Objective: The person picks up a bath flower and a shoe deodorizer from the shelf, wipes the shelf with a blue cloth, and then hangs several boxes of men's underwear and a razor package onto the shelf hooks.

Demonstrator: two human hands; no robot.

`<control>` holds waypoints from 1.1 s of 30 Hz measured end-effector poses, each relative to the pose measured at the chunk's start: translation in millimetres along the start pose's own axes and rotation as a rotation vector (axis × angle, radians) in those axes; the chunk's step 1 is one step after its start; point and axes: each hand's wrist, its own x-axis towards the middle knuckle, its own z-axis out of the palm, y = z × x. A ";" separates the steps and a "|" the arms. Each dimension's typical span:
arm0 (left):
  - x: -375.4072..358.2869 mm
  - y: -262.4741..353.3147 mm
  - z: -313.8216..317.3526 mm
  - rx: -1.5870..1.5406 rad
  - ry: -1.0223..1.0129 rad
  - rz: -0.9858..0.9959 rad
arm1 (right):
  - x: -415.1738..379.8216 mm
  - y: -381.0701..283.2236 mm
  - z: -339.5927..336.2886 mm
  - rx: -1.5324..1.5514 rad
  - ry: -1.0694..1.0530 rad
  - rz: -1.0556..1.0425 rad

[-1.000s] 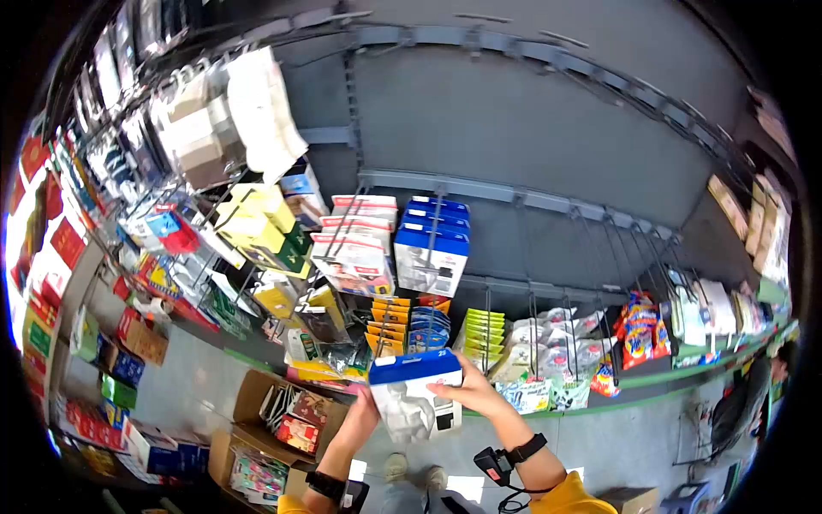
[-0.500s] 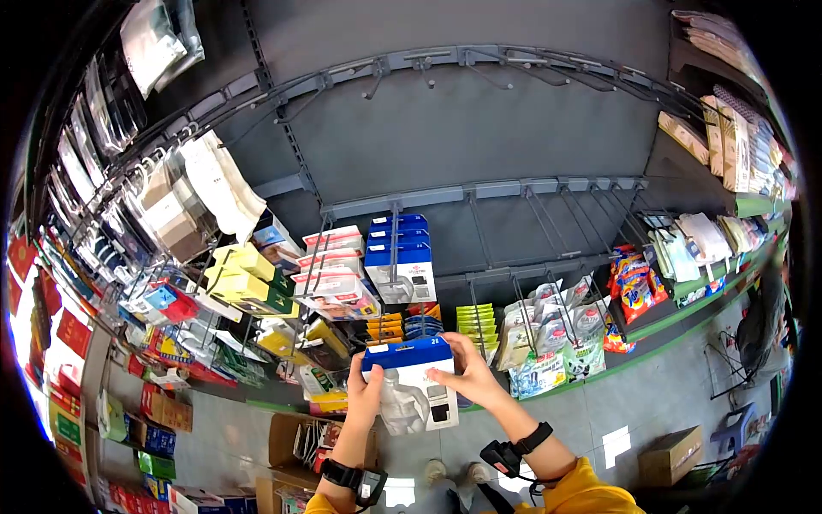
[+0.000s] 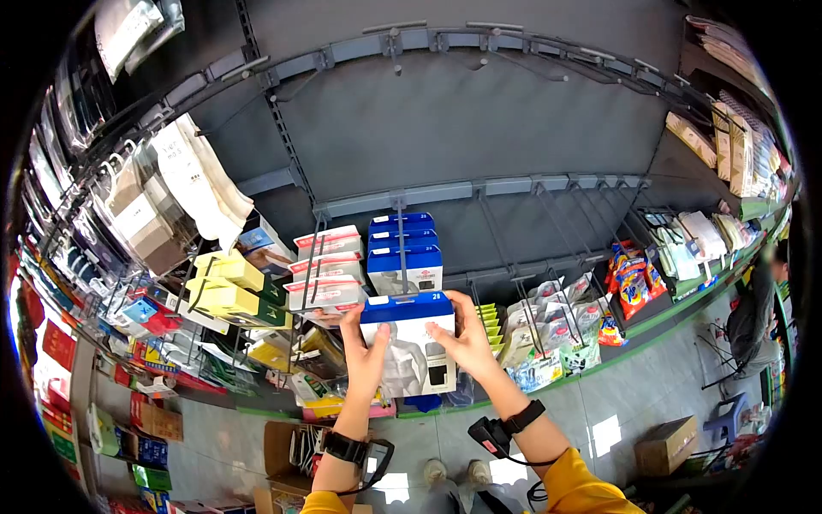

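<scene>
Near: blue-and-white box (image 3: 408, 344) upright in front of the rack, "28" on its top flap. Left hand (image 3: 368, 347) and right hand (image 3: 467, 343) clamp its sides — thumbs on front face, fingers wrapped behind; wrists banded, forearms angled inward. Below left: open carton (image 3: 289, 458) on floor, packets inside. Beyond: matching blue boxes (image 3: 405, 257) on a hook, white-and-red boxes (image 3: 328, 278) just beside their left — bare hooks and open room to the right.
</scene>
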 end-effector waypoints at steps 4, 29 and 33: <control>7.9 -13.0 3.7 -0.053 0.009 -0.040 | 10.0 7.4 -0.9 -0.005 0.016 0.016; 31.7 -44.7 23.6 0.198 0.050 -0.001 | 42.8 47.4 -10.4 -0.247 0.019 -0.070; 23.0 -43.2 21.8 0.143 0.014 -0.041 | 37.7 46.8 -13.4 -0.337 -0.017 -0.099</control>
